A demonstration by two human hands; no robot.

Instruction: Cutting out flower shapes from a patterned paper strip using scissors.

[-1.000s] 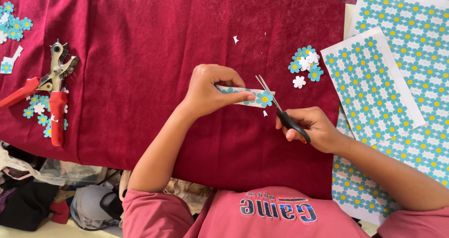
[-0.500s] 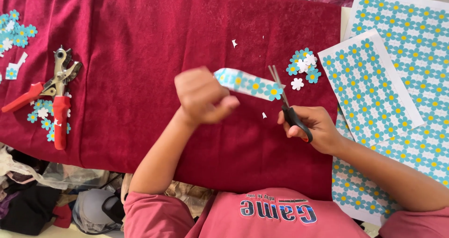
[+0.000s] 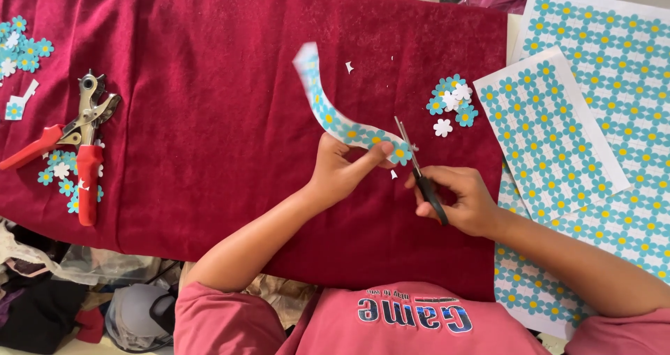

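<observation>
Two hands work above the red cloth (image 3: 209,117): the left hand (image 3: 342,173) pinches a curling strip of flower paper (image 3: 335,121), while the right hand (image 3: 457,198), grip closed, holds scissors (image 3: 419,173) at the strip's end flower.

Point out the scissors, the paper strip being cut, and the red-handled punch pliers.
scissors (image 3: 421,177): head view, on the black handle by the right hand.
paper strip (image 3: 326,111): head view, mid-strip.
punch pliers (image 3: 88,180): head view, red handle.

Curved paper strip (image 3: 335,114), printed with blue flowers, held raised above the maroon cloth; small black-handled scissors (image 3: 419,177) cut its lower end.
</observation>
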